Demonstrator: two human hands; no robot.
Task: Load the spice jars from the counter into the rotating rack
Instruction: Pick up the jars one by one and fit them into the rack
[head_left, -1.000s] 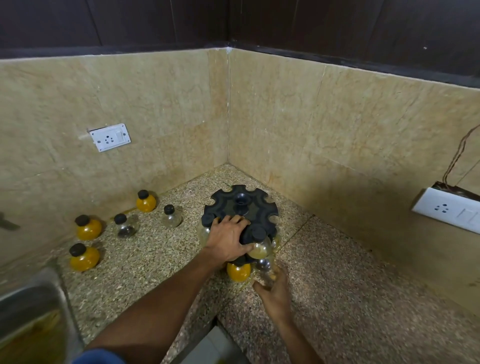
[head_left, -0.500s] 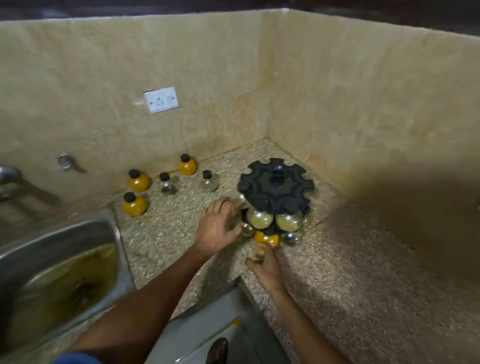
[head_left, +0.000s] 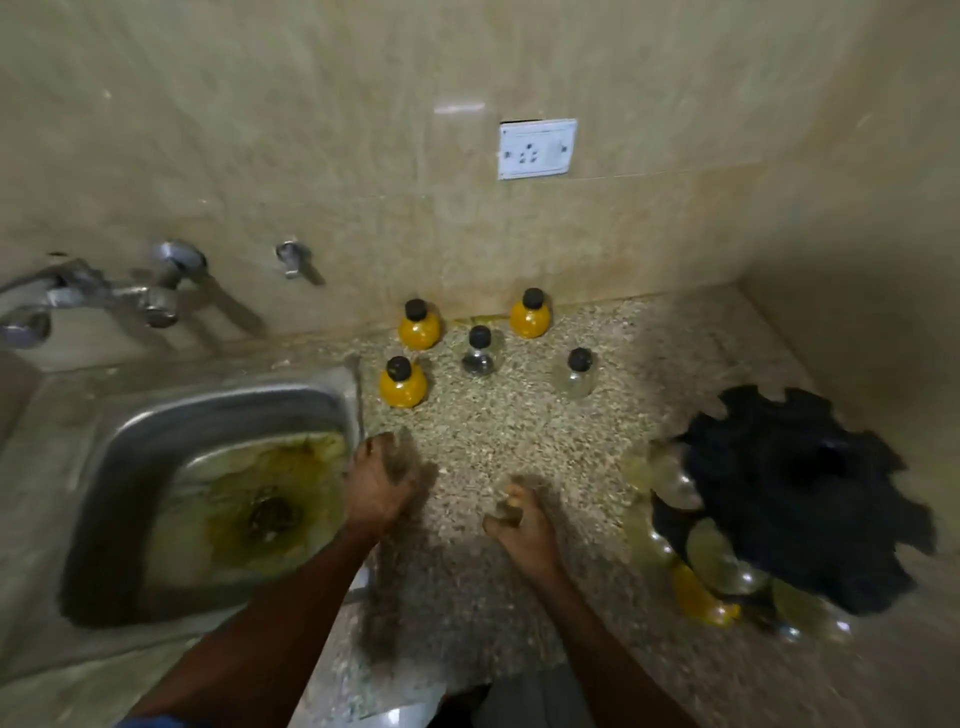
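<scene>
Head view, blurred from motion; my left hand (head_left: 382, 483) hangs over the counter (head_left: 519, 431) just beside the sink's (head_left: 208, 410) right rim, fingers loosely curled, nothing in it as far as I can see; my right hand (head_left: 522, 525) sits near the counter's front edge, fingers curled in, looks like nothing held but the blur makes it hard to be sure. Both hands are well apart from the jars and from the rack.

Five jars stand loose on the counter toward the back wall, all upright with black caps; yellow jar (head_left: 420, 325) and second yellow jar (head_left: 530, 314) at the back edge, touching or nearly touching the wall; clear jar (head_left: 480, 351) between them, a bit forward; third yellow jar (head_left: 402, 382) just beside the sink's right rim; second clear jar (head_left: 575, 374) to the right, nearest the rack.

Black rack (head_left: 800, 499) in the counter's right corner area, smeared by blur; several jars hang round its lower left side, one yellow (head_left: 696, 597), the rest pale; count unclear.

Wall socket (head_left: 537, 149) above the jars; tap (head_left: 88, 296) on the wall over the sink.
</scene>
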